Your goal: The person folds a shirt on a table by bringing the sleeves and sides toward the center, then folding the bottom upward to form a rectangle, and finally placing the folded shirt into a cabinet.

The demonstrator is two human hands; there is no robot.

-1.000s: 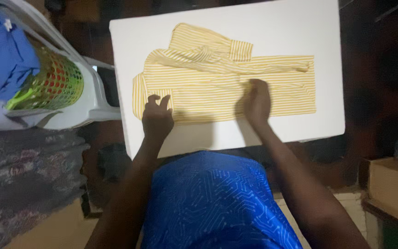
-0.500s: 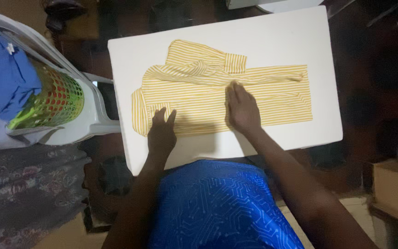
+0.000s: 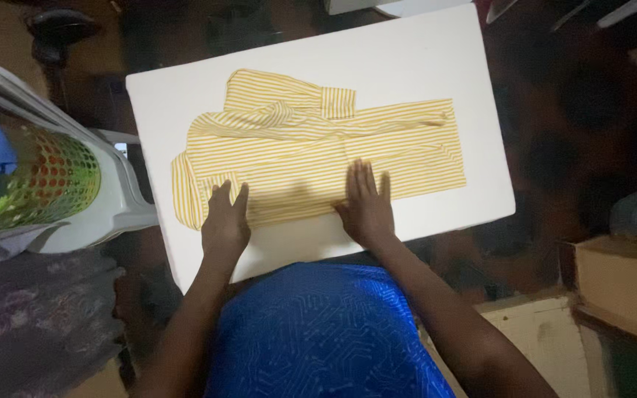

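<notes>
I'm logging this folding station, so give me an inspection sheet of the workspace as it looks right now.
Surface: white board, bare around the garment.
Job's things: yellow striped shirt lying partly folded on the board, one sleeve folded across its top.
Clutter: nothing seen on the board.
Hands: left hand flat on the shirt's near left edge; right hand flat, fingers spread, on its near edge.
Cables: nothing seen.
Surroundings: green mesh basket on a white plastic chair to the left; cardboard box at right; dim floor.
</notes>
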